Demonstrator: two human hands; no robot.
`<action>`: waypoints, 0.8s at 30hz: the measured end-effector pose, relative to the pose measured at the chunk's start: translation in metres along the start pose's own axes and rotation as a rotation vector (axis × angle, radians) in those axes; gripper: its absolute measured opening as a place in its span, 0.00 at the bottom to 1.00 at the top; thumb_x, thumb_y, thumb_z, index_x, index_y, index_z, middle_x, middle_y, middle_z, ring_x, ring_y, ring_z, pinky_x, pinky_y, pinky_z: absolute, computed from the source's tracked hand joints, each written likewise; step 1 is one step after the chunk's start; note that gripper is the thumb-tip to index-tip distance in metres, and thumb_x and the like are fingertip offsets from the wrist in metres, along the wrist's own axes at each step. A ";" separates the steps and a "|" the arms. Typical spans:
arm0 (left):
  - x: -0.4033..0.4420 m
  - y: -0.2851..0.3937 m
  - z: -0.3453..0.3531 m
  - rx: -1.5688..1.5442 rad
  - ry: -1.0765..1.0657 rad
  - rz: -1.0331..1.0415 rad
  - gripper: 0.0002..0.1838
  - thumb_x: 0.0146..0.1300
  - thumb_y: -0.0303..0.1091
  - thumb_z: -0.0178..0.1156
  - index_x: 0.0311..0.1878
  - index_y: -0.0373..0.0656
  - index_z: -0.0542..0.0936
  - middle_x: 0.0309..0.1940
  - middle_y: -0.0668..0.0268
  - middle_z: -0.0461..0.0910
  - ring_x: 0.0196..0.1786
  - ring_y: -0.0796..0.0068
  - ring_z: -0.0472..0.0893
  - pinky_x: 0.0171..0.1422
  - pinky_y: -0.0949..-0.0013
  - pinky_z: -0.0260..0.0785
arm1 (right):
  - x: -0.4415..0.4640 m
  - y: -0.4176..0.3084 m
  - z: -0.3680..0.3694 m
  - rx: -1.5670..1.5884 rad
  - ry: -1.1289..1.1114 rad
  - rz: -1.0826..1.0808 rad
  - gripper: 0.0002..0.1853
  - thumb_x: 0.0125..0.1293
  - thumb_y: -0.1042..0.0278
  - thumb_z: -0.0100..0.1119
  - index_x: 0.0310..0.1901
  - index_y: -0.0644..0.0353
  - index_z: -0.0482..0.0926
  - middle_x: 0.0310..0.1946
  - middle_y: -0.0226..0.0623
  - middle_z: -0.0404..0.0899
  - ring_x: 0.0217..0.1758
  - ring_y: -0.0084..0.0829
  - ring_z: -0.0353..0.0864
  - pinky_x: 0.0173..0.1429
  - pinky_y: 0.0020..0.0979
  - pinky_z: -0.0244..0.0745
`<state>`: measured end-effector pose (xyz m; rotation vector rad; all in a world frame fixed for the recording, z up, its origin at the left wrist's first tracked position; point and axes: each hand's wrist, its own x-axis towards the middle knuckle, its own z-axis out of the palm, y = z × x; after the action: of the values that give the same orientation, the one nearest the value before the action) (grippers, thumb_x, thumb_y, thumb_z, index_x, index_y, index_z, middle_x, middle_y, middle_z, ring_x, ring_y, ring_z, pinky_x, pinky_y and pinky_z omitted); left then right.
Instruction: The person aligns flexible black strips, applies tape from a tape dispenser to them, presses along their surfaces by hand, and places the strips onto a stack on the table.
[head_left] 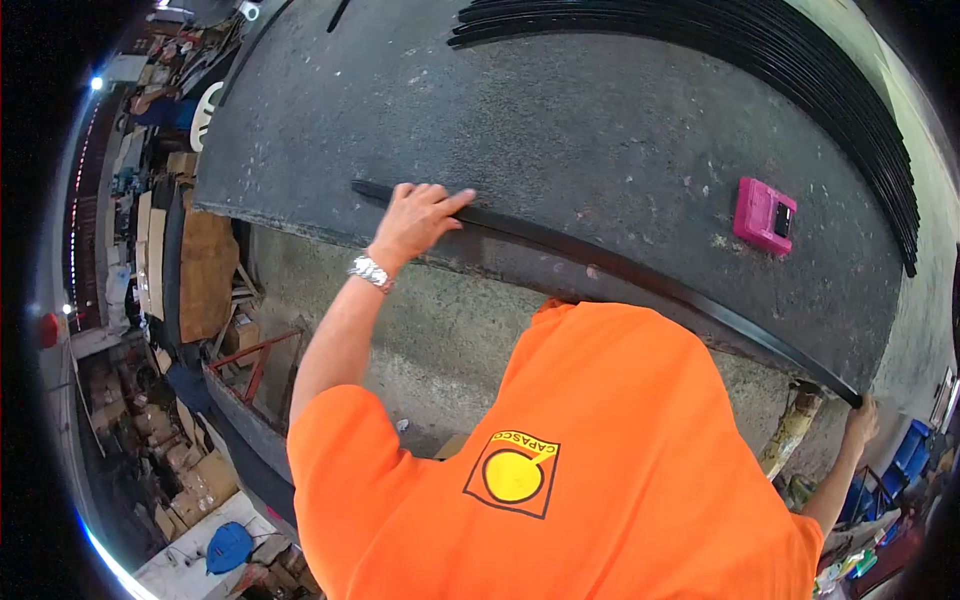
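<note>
A long dark metal strip [640, 275] lies along the near edge of the grey worktable [560, 130]. Near the strip's left end, my left hand [418, 218], with a silver watch [371, 271] on the wrist, is laid over it, fingers across the top and around its edge. My right hand [862, 420] is closed at the strip's far right end, just off the table corner; its fingers are partly hidden. A pink case [765, 215] with a black panel sits on the table's right part.
Several long black strips [800, 70] lie bundled in a curve along the far and right edges. Boxes and boards [205, 270] stand on the left, near a white chair [205, 115]. A person [165, 112] is at the upper left. Blue items [908, 452] are at the lower right.
</note>
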<state>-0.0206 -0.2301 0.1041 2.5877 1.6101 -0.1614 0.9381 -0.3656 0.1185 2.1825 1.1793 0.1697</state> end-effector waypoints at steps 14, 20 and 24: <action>0.032 -0.023 -0.024 0.067 0.372 -0.235 0.27 0.60 0.29 0.68 0.65 0.43 0.78 0.59 0.52 0.80 0.61 0.50 0.80 0.61 0.50 0.74 | -0.114 -0.229 -0.125 0.577 0.438 -0.619 0.26 0.49 0.70 0.74 0.53 0.47 0.82 0.48 0.31 0.81 0.59 0.38 0.79 0.71 0.56 0.62; 0.139 0.189 -0.010 -0.547 0.319 0.349 0.30 0.61 0.33 0.70 0.68 0.48 0.78 0.58 0.56 0.81 0.60 0.54 0.80 0.62 0.59 0.70 | -0.144 -0.348 -0.199 0.944 0.660 -0.850 0.13 0.55 0.71 0.65 0.43 0.50 0.80 0.38 0.31 0.77 0.50 0.35 0.79 0.67 0.53 0.63; 0.165 0.204 -0.008 -0.665 0.219 0.320 0.26 0.61 0.20 0.66 0.64 0.45 0.82 0.42 0.59 0.83 0.42 0.58 0.83 0.46 0.58 0.74 | -0.135 -0.380 -0.237 0.946 0.760 -0.846 0.09 0.56 0.72 0.62 0.40 0.51 0.81 0.38 0.30 0.77 0.52 0.34 0.77 0.67 0.51 0.61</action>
<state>0.2347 -0.1726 0.0934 2.3155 1.0196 0.5919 0.4965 -0.2110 0.1035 2.1003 2.9832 0.0680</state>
